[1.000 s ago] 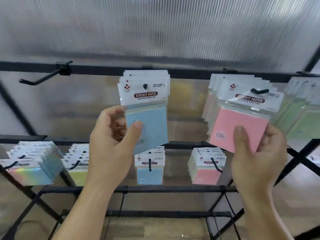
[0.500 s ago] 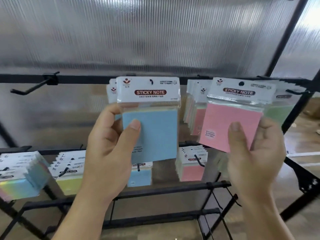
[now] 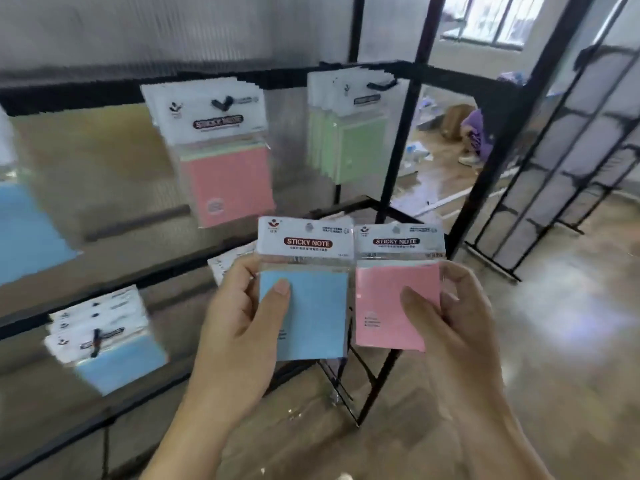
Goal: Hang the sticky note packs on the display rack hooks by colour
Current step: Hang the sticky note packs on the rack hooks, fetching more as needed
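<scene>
My left hand [image 3: 239, 327] grips a blue sticky note pack [image 3: 311, 306], thumb across its front. Beside it my right hand [image 3: 446, 327] holds a pink sticky note pack [image 3: 391, 292] the same way. Both packs are off the rack, held side by side in front of its right end. On the black display rack [image 3: 408, 133], a bunch of pink packs [image 3: 225, 174] hangs from an upper hook, with green packs [image 3: 349, 143] to its right. Blue packs hang at the far left edge [image 3: 31, 233] and on a lower hook [image 3: 110, 344]. The view is motion-blurred.
A ribbed translucent panel [image 3: 173, 32] backs the rack. To the right stands a second black wire rack [image 3: 561, 161] on a wooden floor [image 3: 571, 341]. A cardboard box [image 3: 453, 123] and a crouching person in purple [image 3: 479, 136] are behind the rack.
The view has swung right and down. Both hands have pulled their packs away from the upper hooks and lowered them together in front of the rack's right end.
</scene>
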`<state>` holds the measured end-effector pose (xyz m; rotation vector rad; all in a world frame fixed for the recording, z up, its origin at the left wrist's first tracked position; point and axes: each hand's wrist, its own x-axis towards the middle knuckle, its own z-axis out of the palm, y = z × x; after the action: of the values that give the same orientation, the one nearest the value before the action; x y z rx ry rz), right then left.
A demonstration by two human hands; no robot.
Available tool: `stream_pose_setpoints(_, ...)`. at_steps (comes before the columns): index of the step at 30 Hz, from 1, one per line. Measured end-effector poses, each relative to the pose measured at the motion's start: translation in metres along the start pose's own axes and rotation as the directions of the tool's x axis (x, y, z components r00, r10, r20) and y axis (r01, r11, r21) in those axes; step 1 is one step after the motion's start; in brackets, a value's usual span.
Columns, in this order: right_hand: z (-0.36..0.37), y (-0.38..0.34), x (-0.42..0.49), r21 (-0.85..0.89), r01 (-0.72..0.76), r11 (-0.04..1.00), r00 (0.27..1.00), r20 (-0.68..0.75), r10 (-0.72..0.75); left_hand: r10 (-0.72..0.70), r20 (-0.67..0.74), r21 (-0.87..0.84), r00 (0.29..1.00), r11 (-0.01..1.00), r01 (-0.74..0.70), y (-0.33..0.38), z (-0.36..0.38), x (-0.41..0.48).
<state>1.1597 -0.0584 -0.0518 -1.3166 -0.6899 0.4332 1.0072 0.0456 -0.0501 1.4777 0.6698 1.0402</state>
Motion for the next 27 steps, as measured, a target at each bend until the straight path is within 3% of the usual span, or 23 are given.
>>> stream_pose_setpoints(5, -0.077, 0.01, 0.007, 0.021, -0.072, 0.997, 0.975, -0.211, 0.074, -0.104, 0.202, 0.035, 0.974, 0.995, 0.099, -0.027, 0.083, 0.01)
stream_pose_setpoints(11, -0.175, 0.035, 0.045, -0.009, -0.124, 0.992, 0.935, -0.336, 0.113, -0.216, 0.371, 0.055, 0.903, 0.976, 0.211, -0.054, 0.202, 0.018)
stream_pose_setpoints(15, -0.248, 0.051, 0.091, 0.001, -0.165, 0.986, 0.914, -0.377, 0.153, -0.247, 0.396, 0.055, 0.884, 0.968, 0.246, -0.075, 0.284, 0.041)
stream_pose_setpoints(21, -0.34, 0.056, 0.163, -0.025, -0.186, 0.982, 0.894, -0.418, 0.159, -0.317, 0.322, -0.024, 0.892, 0.939, 0.342, -0.099, 0.383, 0.09)
stream_pose_setpoints(27, -0.395, 0.076, 0.235, -0.007, -0.202, 0.979, 0.876, -0.449, 0.177, -0.297, 0.336, 0.003, 0.894, 0.949, 0.315, -0.13, 0.456, 0.147)
